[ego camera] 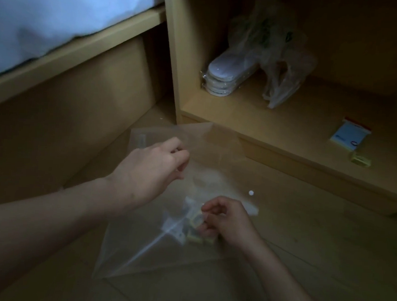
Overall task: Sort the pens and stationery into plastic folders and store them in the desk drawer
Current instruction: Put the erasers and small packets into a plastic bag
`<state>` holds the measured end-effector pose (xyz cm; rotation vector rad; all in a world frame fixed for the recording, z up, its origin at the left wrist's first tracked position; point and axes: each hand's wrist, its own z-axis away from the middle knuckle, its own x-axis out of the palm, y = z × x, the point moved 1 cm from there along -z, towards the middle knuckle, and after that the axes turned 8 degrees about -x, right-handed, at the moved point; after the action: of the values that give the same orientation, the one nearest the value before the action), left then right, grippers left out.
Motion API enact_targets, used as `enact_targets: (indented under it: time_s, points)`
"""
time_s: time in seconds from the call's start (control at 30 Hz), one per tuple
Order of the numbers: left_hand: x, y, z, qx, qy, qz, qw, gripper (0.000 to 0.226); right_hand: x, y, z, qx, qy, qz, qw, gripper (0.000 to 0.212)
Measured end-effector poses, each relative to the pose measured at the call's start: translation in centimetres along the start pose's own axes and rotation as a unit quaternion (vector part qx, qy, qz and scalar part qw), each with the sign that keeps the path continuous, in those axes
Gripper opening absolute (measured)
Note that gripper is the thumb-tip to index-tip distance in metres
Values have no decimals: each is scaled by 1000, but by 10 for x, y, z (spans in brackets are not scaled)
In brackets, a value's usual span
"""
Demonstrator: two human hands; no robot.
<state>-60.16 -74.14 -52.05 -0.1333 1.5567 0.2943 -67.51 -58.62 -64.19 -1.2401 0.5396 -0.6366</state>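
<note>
Left hand point(154, 168) pinches the clear plastic folder point(152, 255) open above the floor point(327, 241). Right hand point(225, 219), fingers curled, grips small yellowish stationery items point(196, 220) inside the folder.

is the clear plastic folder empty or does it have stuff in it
Not empty: the clear plastic folder holds small yellowish items near the right hand.

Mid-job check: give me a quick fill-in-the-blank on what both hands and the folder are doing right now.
1. The left hand pinches the upper edge of the clear plastic ____.
2. The right hand holds small yellowish stationery items ____ the folder.
3. The small yellow item near the blue-and-white packet lies on the cabinet ____.

Missing words: folder; inside; shelf
</note>
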Motion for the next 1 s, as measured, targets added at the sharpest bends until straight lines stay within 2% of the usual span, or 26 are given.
enact_targets:
  time_s: [0.13, 0.23, 0.33, 0.5, 0.67, 0.8, 1.0]
  points:
    - [1, -1, 2, 1, 7, -2, 1000, 13, 3, 6, 0, -3, -22, 120, 993, 23]
    - [1, -1, 4, 1, 6, 6, 1000, 14, -1, 6, -2, -11, -5, 130, 991, 31]
    - [-1, 0, 4, 1, 15, 14, 1000, 13, -14, 3, -5, -13, 32, 103, 994, 33]
    - [-2, 6, 3, -2, 20, 10, 1000, 11, -51, -5, -7, -55, 125, 121, 983, 35]
    - [-4, 17, -5, 9, 38, 2, 999, 11, -93, -23, 1, -121, 198, 109, 967, 25]
    - [-6, 33, -18, 20, 45, -11, 999, 11, -129, -32, 6, -129, 235, 201, 942, 24]
    - [-4, 59, -41, 29, 37, -22, 999, 17, -192, -46, 8, -98, 338, 339, 872, 37]
